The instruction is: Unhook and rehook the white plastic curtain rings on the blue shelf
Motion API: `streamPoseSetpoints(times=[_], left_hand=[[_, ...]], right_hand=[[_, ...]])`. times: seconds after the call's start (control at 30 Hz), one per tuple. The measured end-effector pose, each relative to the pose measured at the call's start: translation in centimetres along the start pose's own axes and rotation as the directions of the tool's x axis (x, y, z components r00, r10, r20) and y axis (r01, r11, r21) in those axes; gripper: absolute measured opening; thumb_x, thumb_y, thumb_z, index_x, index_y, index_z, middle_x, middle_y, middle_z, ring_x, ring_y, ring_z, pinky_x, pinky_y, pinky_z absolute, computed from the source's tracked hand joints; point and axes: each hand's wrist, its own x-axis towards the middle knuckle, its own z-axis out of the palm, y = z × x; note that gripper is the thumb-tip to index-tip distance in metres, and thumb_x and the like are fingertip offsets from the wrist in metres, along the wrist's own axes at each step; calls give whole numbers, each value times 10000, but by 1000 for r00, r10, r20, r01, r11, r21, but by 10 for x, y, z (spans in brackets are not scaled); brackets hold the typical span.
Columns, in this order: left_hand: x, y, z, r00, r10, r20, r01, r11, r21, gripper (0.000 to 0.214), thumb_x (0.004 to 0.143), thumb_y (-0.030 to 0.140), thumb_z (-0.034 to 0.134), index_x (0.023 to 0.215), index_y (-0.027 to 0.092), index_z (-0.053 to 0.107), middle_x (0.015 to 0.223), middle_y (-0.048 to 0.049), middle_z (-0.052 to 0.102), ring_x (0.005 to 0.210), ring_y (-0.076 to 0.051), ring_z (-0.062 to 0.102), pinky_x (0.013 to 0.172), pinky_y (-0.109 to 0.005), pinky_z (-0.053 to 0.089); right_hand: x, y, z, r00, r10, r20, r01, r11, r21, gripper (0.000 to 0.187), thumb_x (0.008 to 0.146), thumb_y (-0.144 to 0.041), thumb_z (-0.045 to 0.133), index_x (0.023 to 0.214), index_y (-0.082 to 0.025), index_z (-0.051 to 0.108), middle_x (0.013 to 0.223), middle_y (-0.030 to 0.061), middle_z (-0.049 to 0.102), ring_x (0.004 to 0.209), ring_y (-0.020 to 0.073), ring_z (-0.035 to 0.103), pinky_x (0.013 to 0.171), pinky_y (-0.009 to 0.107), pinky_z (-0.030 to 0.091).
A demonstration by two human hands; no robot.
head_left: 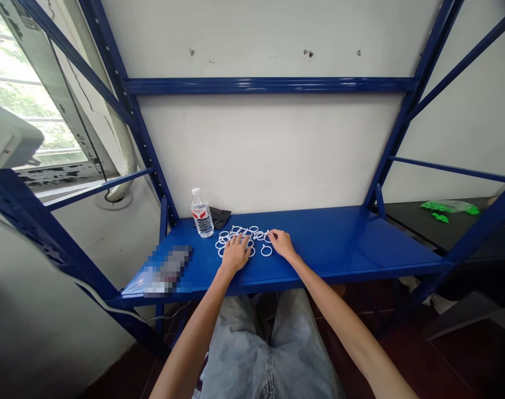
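Observation:
Several white rings (236, 229), each a thin hoop, some with a small eyelet, lie in a loose, overlapping cluster on the blue metal shelf (339, 238). My left hand (236, 253) rests palm down on the cluster with its fingers spread, hiding some of the hoops. At the cluster's right edge, my right hand (281, 244) is closed, thumb and fingertips pinching a white ring (268, 234). Just below these fingertips a single ring (262, 250) lies apart from the others.
Behind the cluster's left side stand a clear water bottle (203, 218) and a black pouch-like item (220, 217). A blurred flat object (171, 271) lies at the shelf's left end. Blue uprights (153, 160) frame both sides. Green items (447, 208) lie on a dark surface at right.

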Motion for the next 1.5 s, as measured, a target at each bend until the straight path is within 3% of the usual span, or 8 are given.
streamPoseSetpoints(times=[0.2,0.33,0.6,0.73,0.83,1.03,1.33,1.5], left_hand=[[-2,37,1,987,107,-123,-113,993,-38,483,1049,335,466,1510,268,595,1640,-133,493,1552,-397,385,1274,-631,266],[-1,71,16,953,302,-16,-302,951,-67,477,1058,370,447,1507,325,599,1648,-81,494,1556,-372,383,1278,-628,248],[24,39,16,988,141,69,-139,990,-28,450,1030,272,443,1410,261,683,1574,-126,575,1509,-397,452,1255,-663,264],[25,60,12,982,180,-66,-190,952,-239,419,1046,325,447,1383,226,676,1461,-136,660,1382,-315,585,1192,-497,408],[24,85,16,992,113,-53,-124,866,-484,429,1068,433,421,1309,197,685,1122,-103,776,1014,-239,725,928,-353,531],[24,89,27,999,-7,-33,-17,742,-670,335,1026,403,459,1080,191,713,864,-49,746,752,-180,677,704,-262,462],[22,90,31,999,-26,-34,0,799,-602,268,919,240,488,966,175,744,667,3,640,612,-154,563,643,-256,366],[23,94,31,1000,22,-13,-25,841,-540,275,942,247,462,921,188,729,701,-13,654,635,-166,563,643,-266,332]], right_hand=[[-14,19,-27,999,26,-34,-23,996,82,384,1001,-374,461,1000,-219,812,874,63,800,843,245,739,752,278,514],[-24,25,-36,998,39,-47,-32,991,131,415,1014,-424,449,977,-207,801,854,62,791,790,232,729,725,270,512],[-28,18,-29,999,-19,-36,22,996,90,455,1087,-396,404,982,-208,805,939,60,804,880,215,745,806,254,504],[-30,16,-28,999,-49,-7,49,998,-32,401,1094,-333,425,982,-217,792,945,66,810,888,220,750,800,255,487],[-34,15,-28,999,-46,28,50,988,-146,318,1066,-282,490,957,-218,781,955,88,812,890,240,754,765,261,471],[-38,9,-29,1000,-9,14,11,985,-171,273,1054,-317,534,1157,-262,780,982,60,820,891,224,753,771,254,477],[-36,10,-27,999,35,17,-32,990,-136,326,963,-169,539,1153,-255,790,1028,48,824,950,230,746,813,251,485],[-36,7,-28,998,5,66,8,982,-188,333,985,-129,461,932,-225,775,1018,79,813,964,239,737,812,253,450]])
